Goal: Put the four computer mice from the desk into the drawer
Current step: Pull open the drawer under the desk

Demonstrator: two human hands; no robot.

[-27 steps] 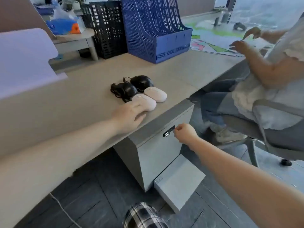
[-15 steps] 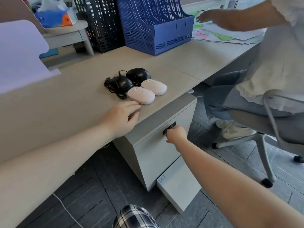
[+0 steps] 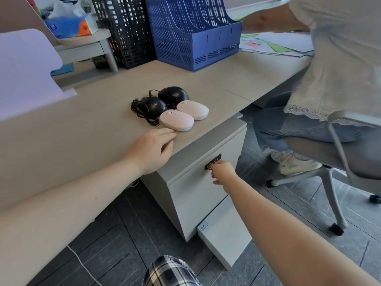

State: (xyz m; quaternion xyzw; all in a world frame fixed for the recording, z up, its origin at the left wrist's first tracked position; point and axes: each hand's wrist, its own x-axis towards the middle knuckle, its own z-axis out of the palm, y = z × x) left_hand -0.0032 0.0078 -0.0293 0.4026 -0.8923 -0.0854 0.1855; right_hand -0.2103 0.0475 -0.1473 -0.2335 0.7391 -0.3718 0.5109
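Two white mice (image 3: 177,120) (image 3: 193,110) and two black corded mice (image 3: 153,104) (image 3: 173,94) lie together near the front edge of the beige desk (image 3: 103,129). My left hand (image 3: 153,150) rests flat on the desk edge, fingertips just short of the nearer white mouse, holding nothing. Under the desk stands a grey drawer cabinet (image 3: 198,190). Its upper drawer is closed, and my right hand (image 3: 222,172) has its fingers hooked in the black recessed handle (image 3: 212,161). The bottom drawer (image 3: 224,234) sticks out, open.
A blue file rack (image 3: 193,34) and a black one (image 3: 125,32) stand at the back of the desk. Another person sits on a wheeled chair (image 3: 338,162) at the right, close to the cabinet, reaching over papers (image 3: 274,44).
My right hand has reached the drawer handle and hooked into it. My left hand slid back from the white mouse to the desk edge. The seated person leaned in.
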